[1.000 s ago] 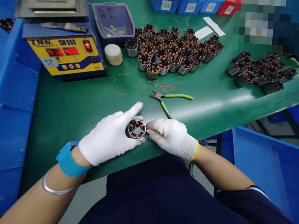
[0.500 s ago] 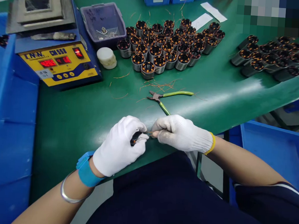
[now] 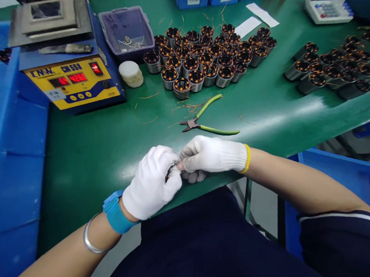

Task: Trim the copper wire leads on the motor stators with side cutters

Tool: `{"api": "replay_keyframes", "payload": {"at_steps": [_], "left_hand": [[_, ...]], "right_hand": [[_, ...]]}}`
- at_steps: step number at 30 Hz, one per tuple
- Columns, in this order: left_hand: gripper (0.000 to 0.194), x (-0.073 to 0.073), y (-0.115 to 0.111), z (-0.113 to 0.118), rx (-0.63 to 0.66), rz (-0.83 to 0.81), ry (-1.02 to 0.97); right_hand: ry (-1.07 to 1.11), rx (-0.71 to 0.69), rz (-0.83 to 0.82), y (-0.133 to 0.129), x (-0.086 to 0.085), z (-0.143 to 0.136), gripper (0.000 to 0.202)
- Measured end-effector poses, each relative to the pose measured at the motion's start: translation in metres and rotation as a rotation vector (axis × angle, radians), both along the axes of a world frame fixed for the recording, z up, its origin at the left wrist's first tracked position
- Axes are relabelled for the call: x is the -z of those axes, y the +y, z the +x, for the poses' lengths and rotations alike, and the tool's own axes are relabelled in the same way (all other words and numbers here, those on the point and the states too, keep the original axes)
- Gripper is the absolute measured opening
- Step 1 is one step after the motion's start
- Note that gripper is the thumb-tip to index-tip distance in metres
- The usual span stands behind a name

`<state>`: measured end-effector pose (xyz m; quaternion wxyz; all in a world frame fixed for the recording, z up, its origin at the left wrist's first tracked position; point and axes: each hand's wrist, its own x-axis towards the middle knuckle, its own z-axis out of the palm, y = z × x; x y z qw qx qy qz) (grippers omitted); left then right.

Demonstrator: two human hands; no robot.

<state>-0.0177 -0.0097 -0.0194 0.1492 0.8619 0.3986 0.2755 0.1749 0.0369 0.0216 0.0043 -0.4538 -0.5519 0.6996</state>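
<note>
My left hand [image 3: 155, 183], in a white glove, is closed around a motor stator [image 3: 169, 173]. Only a dark sliver of the stator shows between thumb and fingers. My right hand [image 3: 207, 157], in a white knit glove with a bare fingertip, pinches at the stator's right end, touching the left fingers. The copper wire it pinched earlier is hidden behind the fingertips now. Just beyond the hands lie cutting pliers [image 3: 192, 124] with green handles, jaws pointing left. Cut wire scraps [image 3: 190, 108] lie behind them.
Several stators [image 3: 206, 57] stand grouped at the back, with another group [image 3: 338, 67] at right. A yellow-and-blue soldering unit [image 3: 77, 84], a purple bin [image 3: 126, 29] and a white round tub [image 3: 131, 73] stand at left. Blue crates [image 3: 8, 164] flank the green table [image 3: 86, 148].
My right hand has moved left, close against the stator, and the wire between the hands no longer shows. The pliers have swung round on the table. The soldering unit's red digits differ.
</note>
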Motion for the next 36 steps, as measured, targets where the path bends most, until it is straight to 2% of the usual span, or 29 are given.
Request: {"api": "replay_keyframes", "payload": {"at_steps": [3, 8, 11, 15, 17, 19, 21, 23, 26, 29, 31, 33, 35, 36], "left_hand": [[0.010, -0.001, 0.000, 0.000, -0.011, 0.011, 0.030], [0.005, -0.004, -0.001, -0.001, -0.003, -0.014, 0.066], [0.008, -0.009, -0.002, 0.000, -0.004, -0.056, 0.070], [0.032, -0.016, -0.007, 0.000, -0.004, -0.140, 0.078], [0.040, -0.017, -0.011, -0.001, -0.028, -0.144, 0.069], [0.056, -0.016, -0.015, -0.001, -0.059, -0.137, 0.049], [0.076, -0.014, -0.017, -0.002, -0.078, -0.138, 0.024], [0.085, -0.012, -0.015, -0.004, -0.072, -0.185, -0.009], [0.078, -0.013, -0.003, -0.011, -0.046, -0.413, -0.193], [0.076, -0.023, 0.011, -0.020, -0.110, -0.705, -0.437], [0.071, -0.033, 0.016, -0.026, -0.139, -0.934, -0.412], [0.063, -0.043, 0.016, -0.028, -0.095, -1.170, -0.298], [0.055, -0.049, 0.012, -0.028, -0.051, -1.296, -0.248], [0.053, -0.050, 0.009, -0.027, -0.049, -1.300, -0.262]], "right_hand": [[0.045, 0.065, -0.103, -0.002, 0.006, -0.005, 0.034], [0.052, 0.067, -0.058, -0.007, 0.011, -0.002, 0.030], [0.085, 0.087, -0.078, -0.008, 0.012, -0.002, 0.026], [0.129, 0.125, -0.086, -0.010, 0.011, -0.004, 0.021], [0.128, 0.145, -0.069, -0.012, 0.011, -0.005, 0.018], [0.109, 0.167, -0.037, -0.016, 0.012, -0.006, 0.017], [0.086, 0.178, 0.026, -0.020, 0.014, -0.007, 0.016], [0.074, 0.169, 0.142, -0.024, 0.017, -0.008, 0.014], [0.097, 0.137, 0.319, -0.029, 0.020, -0.006, 0.011], [0.168, 0.145, 0.373, -0.035, 0.016, -0.003, 0.011], [0.197, 0.157, 0.423, -0.040, 0.012, -0.001, 0.014], [0.227, 0.174, 0.449, -0.044, 0.008, 0.001, 0.016], [0.287, 0.216, 0.367, -0.047, 0.006, 0.003, 0.018], [0.316, 0.240, 0.299, -0.048, 0.006, 0.003, 0.020]]}}
